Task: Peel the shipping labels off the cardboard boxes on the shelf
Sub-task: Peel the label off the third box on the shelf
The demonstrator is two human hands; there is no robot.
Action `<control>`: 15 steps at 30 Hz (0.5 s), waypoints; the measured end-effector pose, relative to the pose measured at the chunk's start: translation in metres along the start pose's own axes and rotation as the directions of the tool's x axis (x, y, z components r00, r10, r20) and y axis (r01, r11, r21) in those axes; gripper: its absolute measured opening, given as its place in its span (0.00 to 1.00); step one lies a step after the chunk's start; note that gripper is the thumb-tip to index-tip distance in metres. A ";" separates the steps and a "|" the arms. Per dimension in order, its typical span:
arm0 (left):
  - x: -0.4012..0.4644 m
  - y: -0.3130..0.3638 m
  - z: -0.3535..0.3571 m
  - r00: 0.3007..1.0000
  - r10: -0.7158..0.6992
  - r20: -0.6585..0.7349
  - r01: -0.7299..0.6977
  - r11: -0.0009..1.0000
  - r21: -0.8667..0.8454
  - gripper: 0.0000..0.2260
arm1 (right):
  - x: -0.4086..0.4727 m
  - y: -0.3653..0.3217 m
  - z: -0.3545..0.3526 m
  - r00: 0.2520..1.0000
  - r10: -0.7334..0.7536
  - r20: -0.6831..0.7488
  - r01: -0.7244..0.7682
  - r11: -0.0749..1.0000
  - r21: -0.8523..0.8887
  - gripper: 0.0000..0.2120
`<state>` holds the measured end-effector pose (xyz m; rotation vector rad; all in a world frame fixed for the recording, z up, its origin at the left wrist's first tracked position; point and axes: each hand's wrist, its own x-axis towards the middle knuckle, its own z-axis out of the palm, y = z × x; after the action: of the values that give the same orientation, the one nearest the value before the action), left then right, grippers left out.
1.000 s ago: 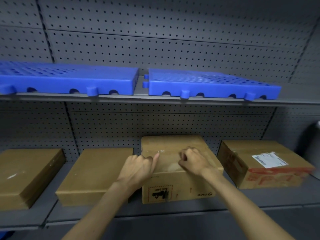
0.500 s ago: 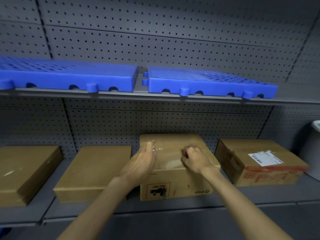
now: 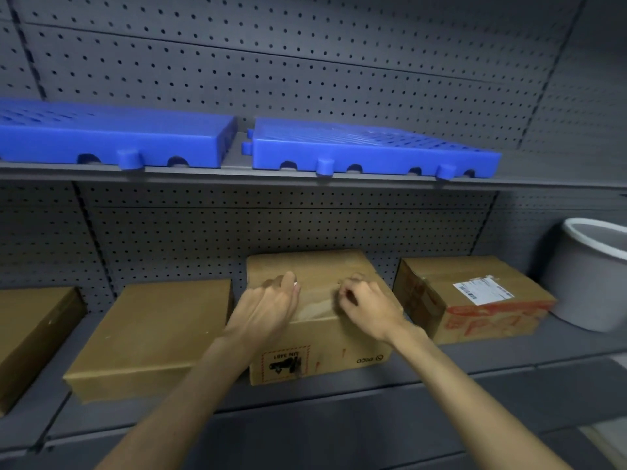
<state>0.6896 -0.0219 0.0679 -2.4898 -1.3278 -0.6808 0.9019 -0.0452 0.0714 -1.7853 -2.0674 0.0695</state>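
Cardboard box [image 3: 325, 337] top: left hand [image 3: 268, 310] flat, grip wide; right hand [image 3: 364, 307] curled, grip unclear.

The scene is dim and cool-toned, with soft, even light falling from above and in front of the grey pegboard wall [image 3: 305, 79]. The upper shelf [image 3: 305, 176] casts a broad shadow over the pegboard beneath it, and darkness pools in the gaps between the cardboard boxes below that shelf. A dull sheen shows on the tape across the top of the middle box [image 3: 319, 334]. The whole frame is slightly soft with motion blur, most visibly on the left hand [image 3: 268, 310] and right hand [image 3: 366, 307]. Wide-angle distortion bends the upper shelf and the pegboard seams toward the edges, and the white bucket [image 3: 593, 276], right of that shelf's end, looks smeared
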 end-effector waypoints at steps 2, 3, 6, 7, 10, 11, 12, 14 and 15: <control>0.011 0.010 0.007 0.998 0.039 -0.048 -0.039 0.999 0.003 0.11 | -0.010 0.013 -0.008 0.998 -0.011 -0.065 0.007 0.998 -0.068 0.08; 0.017 0.015 0.012 0.996 0.064 -0.062 -0.063 0.998 0.010 0.11 | -0.015 0.020 -0.012 0.995 -0.012 -0.098 0.002 0.995 -0.101 0.08; 0.033 0.036 0.021 0.990 0.136 -0.023 -0.136 0.991 0.015 0.03 | -0.030 0.041 -0.027 0.987 0.026 -0.157 -0.052 0.985 -0.163 0.09; 0.038 0.045 0.022 0.987 0.158 -0.009 -0.158 0.987 0.000 0.03 | -0.037 0.049 -0.033 0.985 0.033 -0.172 -0.064 0.981 -0.182 0.08; 0.054 0.080 0.022 0.978 0.201 -0.048 -0.205 0.973 -0.103 0.04 | -0.058 0.074 -0.056 0.973 0.061 -0.223 -0.110 0.970 -0.216 0.07; 0.061 0.094 0.022 0.975 0.212 -0.061 -0.219 0.966 -0.140 0.06 | -0.066 0.083 -0.065 0.968 0.076 -0.241 -0.132 0.965 -0.226 0.07; 0.068 0.109 0.024 0.972 0.225 -0.065 -0.233 0.956 -0.177 0.08 | -0.074 0.094 -0.075 0.962 0.087 -0.260 -0.151 0.960 -0.237 0.07; 0.083 0.140 0.027 0.966 0.246 -0.081 -0.259 0.936 -0.240 0.09 | -0.091 0.116 -0.094 0.952 0.104 -0.287 -0.182 0.949 -0.257 0.07; 0.091 0.157 0.028 0.960 0.264 -0.094 -0.279 0.924 -0.260 0.08 | -0.100 0.128 -0.104 0.948 0.111 -0.299 -0.195 0.944 -0.267 0.07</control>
<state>0.8718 -0.0331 0.0906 -2.7709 -0.8919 -0.9114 1.0663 -0.1414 0.1015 -1.9945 -1.8038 -0.4453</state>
